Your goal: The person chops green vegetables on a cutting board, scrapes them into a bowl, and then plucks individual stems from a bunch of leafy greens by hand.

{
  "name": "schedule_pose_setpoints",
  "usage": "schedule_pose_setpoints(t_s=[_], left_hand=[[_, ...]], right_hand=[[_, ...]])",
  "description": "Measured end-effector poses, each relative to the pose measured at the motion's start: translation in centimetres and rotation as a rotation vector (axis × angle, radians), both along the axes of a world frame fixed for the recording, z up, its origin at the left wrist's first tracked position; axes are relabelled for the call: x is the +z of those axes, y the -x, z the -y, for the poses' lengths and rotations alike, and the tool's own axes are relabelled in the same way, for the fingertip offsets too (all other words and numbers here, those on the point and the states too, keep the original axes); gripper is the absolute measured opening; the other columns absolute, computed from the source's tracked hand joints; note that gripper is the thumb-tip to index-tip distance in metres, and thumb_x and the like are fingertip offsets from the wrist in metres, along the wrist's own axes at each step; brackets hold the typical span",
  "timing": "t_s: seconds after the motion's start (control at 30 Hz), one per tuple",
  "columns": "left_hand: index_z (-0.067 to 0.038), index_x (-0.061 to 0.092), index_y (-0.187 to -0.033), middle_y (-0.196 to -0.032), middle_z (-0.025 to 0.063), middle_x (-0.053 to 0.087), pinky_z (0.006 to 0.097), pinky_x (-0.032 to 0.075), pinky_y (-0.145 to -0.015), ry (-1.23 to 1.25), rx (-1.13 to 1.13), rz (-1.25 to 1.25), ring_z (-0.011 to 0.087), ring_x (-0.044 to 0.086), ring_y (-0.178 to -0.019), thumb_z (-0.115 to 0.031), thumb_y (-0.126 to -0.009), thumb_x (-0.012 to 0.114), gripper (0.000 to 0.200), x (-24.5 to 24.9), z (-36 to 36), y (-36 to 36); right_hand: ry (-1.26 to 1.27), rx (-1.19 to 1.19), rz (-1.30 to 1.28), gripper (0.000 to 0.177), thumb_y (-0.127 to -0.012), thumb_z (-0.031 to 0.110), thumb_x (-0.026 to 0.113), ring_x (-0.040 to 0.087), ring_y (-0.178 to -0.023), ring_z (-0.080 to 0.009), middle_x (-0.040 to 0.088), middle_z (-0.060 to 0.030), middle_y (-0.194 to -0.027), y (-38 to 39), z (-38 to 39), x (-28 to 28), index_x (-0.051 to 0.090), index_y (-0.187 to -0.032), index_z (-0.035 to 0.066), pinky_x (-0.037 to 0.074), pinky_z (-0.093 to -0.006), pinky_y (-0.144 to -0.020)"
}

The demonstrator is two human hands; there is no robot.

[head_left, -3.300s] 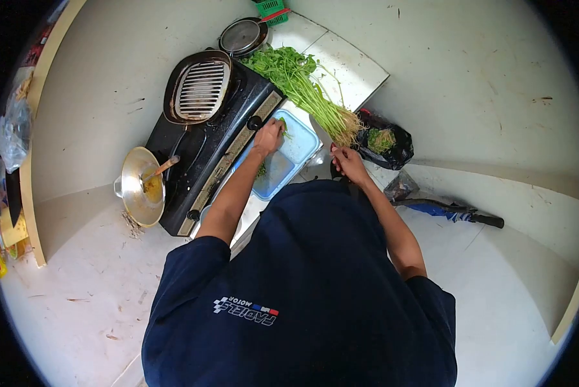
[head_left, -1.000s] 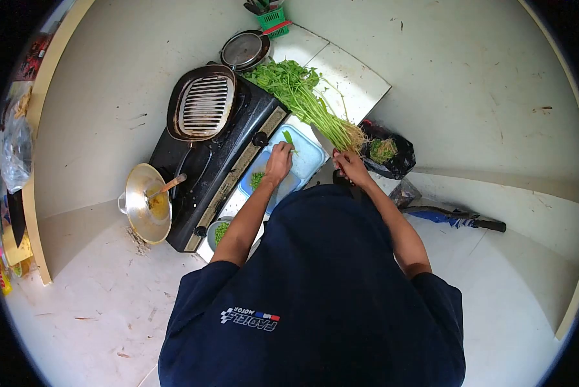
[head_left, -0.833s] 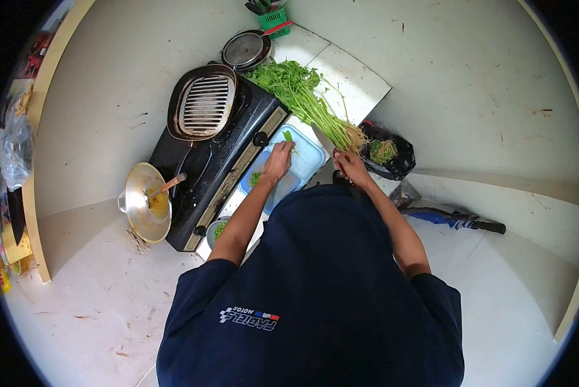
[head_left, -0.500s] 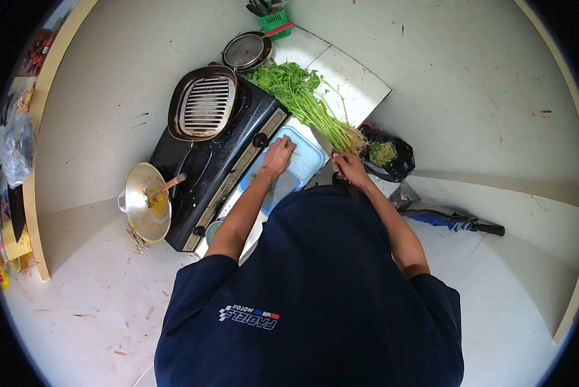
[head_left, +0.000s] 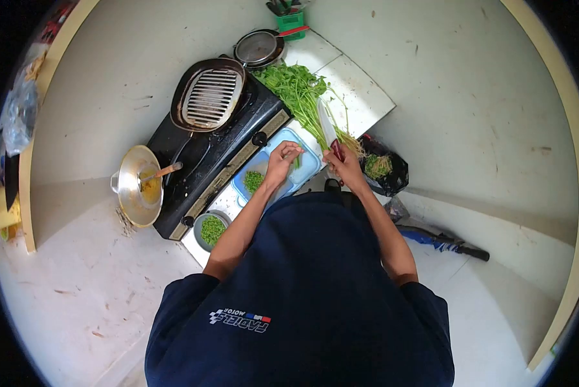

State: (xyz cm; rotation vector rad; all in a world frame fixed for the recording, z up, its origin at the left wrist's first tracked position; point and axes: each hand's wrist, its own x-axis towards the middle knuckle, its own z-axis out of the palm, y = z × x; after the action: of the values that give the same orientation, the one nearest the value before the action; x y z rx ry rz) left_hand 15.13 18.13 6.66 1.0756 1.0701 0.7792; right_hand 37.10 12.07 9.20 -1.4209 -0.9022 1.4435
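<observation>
My right hand (head_left: 346, 166) is closed around the dark red handle of a knife (head_left: 327, 122), its blade pointing up and away beside the long green stems. My left hand (head_left: 284, 161) hovers over a blue plastic tray (head_left: 310, 151), fingertips pinched together; I cannot tell what is between them. A short piece of green stem (head_left: 296, 162) shows just below those fingertips. Chopped greens (head_left: 254, 181) lie in a small pile at the tray's near left part. Beyond both hands rests a large bunch of leafy greens (head_left: 294, 87), its roots toward my right hand.
Left of the tray stands a black gas stove (head_left: 196, 158) with a grill pan (head_left: 210, 95) on it. A wok (head_left: 141, 187) with a spatula sits beyond its left end. A bowl of chopped greens (head_left: 212, 229) is near my left forearm. At right is a black plastic bag (head_left: 396, 171) with root trimmings.
The knife has swung up, its blade now over the stems. My left hand has lifted from the tray with fingers drawn together. The view has shifted, uncovering the bowl and chopped pile.
</observation>
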Motion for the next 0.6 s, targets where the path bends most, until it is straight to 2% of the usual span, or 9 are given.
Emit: schedule_pose_setpoints(t_s=[0.1,0.13,0.23,0.3,0.37,0.6], left_hand=[[-0.001,0.064,-0.111,-0.100,0.0054,0.071,0.0264,0.048,-0.091,0.041,0.068,0.170,0.0133,0.067,-0.099,-0.004,-0.095,0.067,0.017,2.3,0.5,-0.4],[-0.001,0.064,-0.112,-0.100,0.0053,0.071,0.0264,0.048,-0.092,0.037,0.087,0.190,0.0132,0.067,-0.099,-0.004,-0.095,0.068,0.018,2.9,0.7,-0.6],[-0.001,0.065,-0.113,-0.101,0.0053,0.071,0.0264,0.048,-0.094,0.024,0.142,0.241,0.0127,0.067,-0.099,-0.004,-0.095,0.069,0.019,4.6,1.3,-0.7],[-0.001,0.065,-0.112,-0.101,0.0054,0.071,0.0262,0.048,-0.094,0.008,0.178,0.254,0.0124,0.067,-0.099,-0.004,-0.095,0.068,0.018,4.9,1.6,-0.5],[-0.001,0.065,-0.112,-0.101,0.0053,0.071,0.0258,0.048,-0.092,-0.028,0.230,0.234,0.0115,0.066,-0.098,-0.004,-0.095,0.067,0.017,5.6,2.5,-0.4],[-0.001,0.066,-0.110,-0.097,0.0031,0.071,0.0238,0.048,-0.083,-0.088,0.374,0.081,0.0087,0.063,-0.092,-0.006,-0.097,0.066,0.014,6.2,4.9,-1.5]], right_hand=[[-0.025,0.038,0.073,0.028,-0.093,0.023,0.075,0.057,-0.065,-0.0084,0.066,-0.0024,-0.082,0.9,-2.4,2.3,0.060,-0.102,0.002,0.046,-0.0257,-0.060],[-0.042,0.058,0.083,0.027,-0.092,0.020,0.076,0.060,-0.072,-0.0082,0.068,-0.0033,-0.087,1.4,-3.3,3.4,0.059,-0.103,0.001,0.048,-0.0256,-0.065],[-0.173,0.117,0.004,0.027,-0.093,0.019,0.075,0.062,-0.079,-0.0086,0.069,-0.0040,-0.091,2.6,-4.7,5.3,0.058,-0.105,0.001,0.050,-0.0253,-0.071],[-0.230,0.141,-0.035,0.026,-0.093,0.010,0.073,0.064,-0.085,-0.0112,0.068,-0.0061,-0.094,3.3,-5.3,4.9,0.055,-0.107,0.000,0.051,-0.0271,-0.076],[-0.213,0.189,-0.144,0.025,-0.093,0.006,0.073,0.064,-0.085,-0.0127,0.068,-0.0073,-0.095,3.9,-5.7,5.2,0.053,-0.107,-0.001,0.051,-0.0281,-0.078],[-0.135,0.338,-0.039,0.023,-0.093,0.003,0.071,0.066,-0.089,-0.0136,0.067,-0.0083,-0.097,3.8,-5.9,6.3,0.052,-0.107,0.000,0.053,-0.0289,-0.081]])
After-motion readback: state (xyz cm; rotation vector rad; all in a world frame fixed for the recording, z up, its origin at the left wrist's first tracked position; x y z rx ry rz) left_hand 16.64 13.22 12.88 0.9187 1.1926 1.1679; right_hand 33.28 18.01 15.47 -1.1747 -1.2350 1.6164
